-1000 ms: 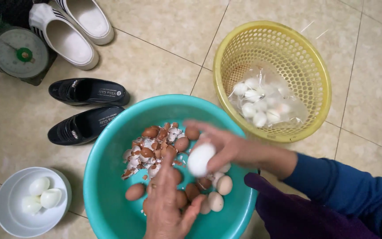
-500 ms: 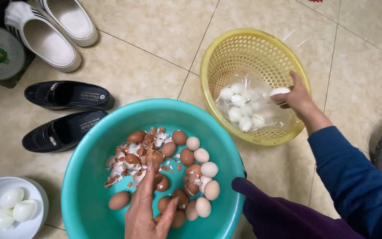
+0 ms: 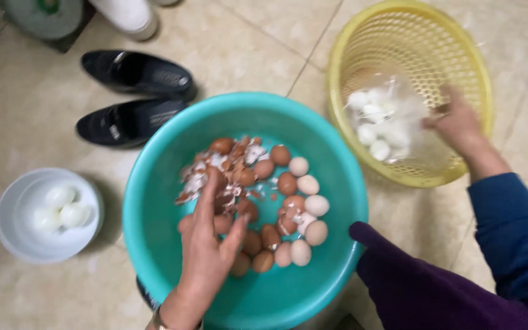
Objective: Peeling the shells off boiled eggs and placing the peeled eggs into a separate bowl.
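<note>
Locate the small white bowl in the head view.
The white bowl sits on the floor at lower left, left of the teal basin and below the black shoes.

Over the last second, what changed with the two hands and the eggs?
The right hand carried a peeled white egg from above the teal basin over to the yellow basket and let it go among the peeled eggs; its grip now looks empty. The left hand stayed reaching among the brown eggs. The white bowl and black shoes stayed put.

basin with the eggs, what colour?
Teal basin, clearest in the head view; the left hand reaches into it.
</note>
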